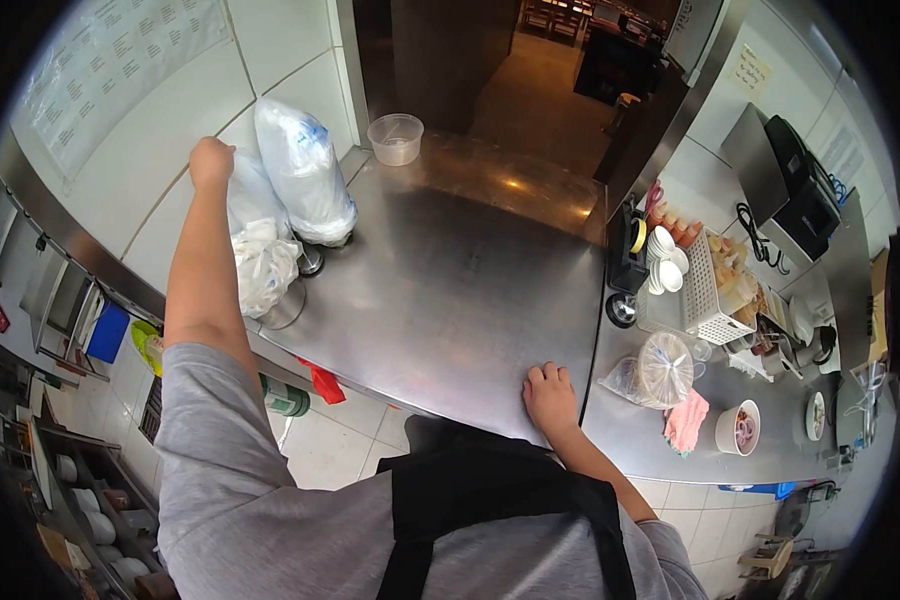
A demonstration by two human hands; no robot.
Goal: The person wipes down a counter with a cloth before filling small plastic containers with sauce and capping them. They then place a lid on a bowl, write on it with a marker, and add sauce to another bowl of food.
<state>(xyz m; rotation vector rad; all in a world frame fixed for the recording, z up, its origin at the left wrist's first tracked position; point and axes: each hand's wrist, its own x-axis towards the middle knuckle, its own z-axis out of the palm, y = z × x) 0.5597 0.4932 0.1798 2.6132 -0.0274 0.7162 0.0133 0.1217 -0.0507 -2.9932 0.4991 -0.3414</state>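
Observation:
My left hand [212, 163] is raised at the wall, fingers curled closed beside the top of a clear plastic bag [253, 192]; what they hold is hidden. Next to that bag stands a taller plastic-wrapped package [303, 170] with blue print. A crumpled white plastic bag [264, 268] sits in front of them, over a clear round container [287, 308]. My right hand [550, 398] rests on the steel counter [450, 300] near its front edge, fingers lying on the metal and nothing visible in them.
A clear plastic tub [396, 140] stands at the counter's back left. On the right are a white basket [715, 300] of packets, stacked white cups [662, 262], a call bell [622, 309], a bagged stack [662, 370], a pink cloth [685, 422] and a food bowl [738, 428].

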